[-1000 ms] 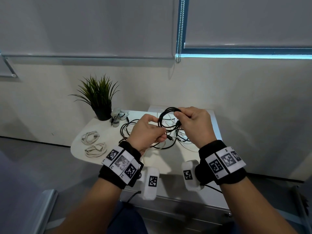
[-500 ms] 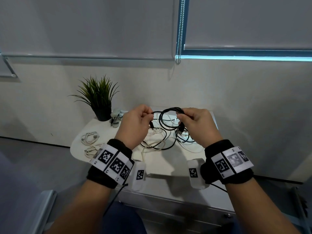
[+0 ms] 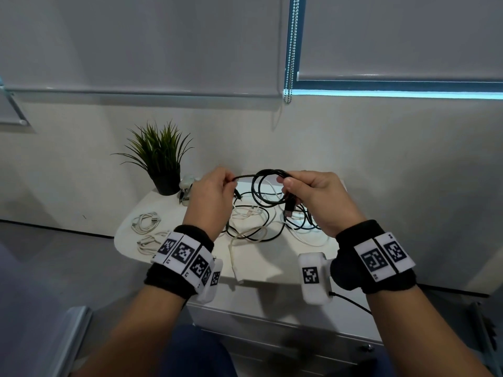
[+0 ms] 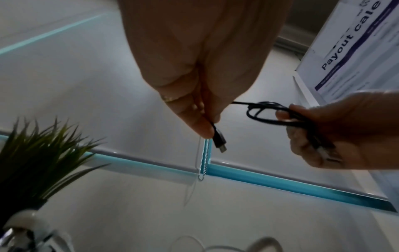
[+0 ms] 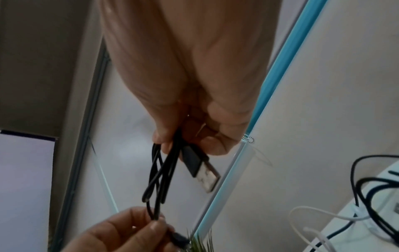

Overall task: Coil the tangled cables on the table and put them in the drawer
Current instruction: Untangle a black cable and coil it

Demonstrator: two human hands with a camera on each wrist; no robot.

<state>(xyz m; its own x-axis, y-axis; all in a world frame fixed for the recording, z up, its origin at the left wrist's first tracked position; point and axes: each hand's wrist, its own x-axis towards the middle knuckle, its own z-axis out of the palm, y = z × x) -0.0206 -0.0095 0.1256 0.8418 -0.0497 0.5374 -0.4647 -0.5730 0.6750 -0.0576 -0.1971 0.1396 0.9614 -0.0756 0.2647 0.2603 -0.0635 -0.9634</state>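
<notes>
A black cable (image 3: 265,189) hangs in loops above the white table (image 3: 266,263). My right hand (image 3: 294,183) grips the bundle of loops (image 5: 161,172), with its USB plug (image 5: 201,172) sticking out below the fingers. My left hand (image 3: 228,180) pinches the cable's free end just behind its small plug (image 4: 220,142); a short straight run joins the two hands. A tangle of black and white cables (image 3: 261,227) lies on the table under the hands. Two coiled white cables (image 3: 145,221) lie at the table's left.
A potted plant (image 3: 160,159) stands at the table's back left, with a small white and metal object (image 3: 186,190) beside it. Drawer fronts (image 3: 272,341) sit below the table's near edge. A bead chain (image 3: 291,50) hangs from the window blind behind.
Both hands have risen. My left hand slid outward along the black cable to its small plug end, drawing the last length level with the coil in my right hand.
</notes>
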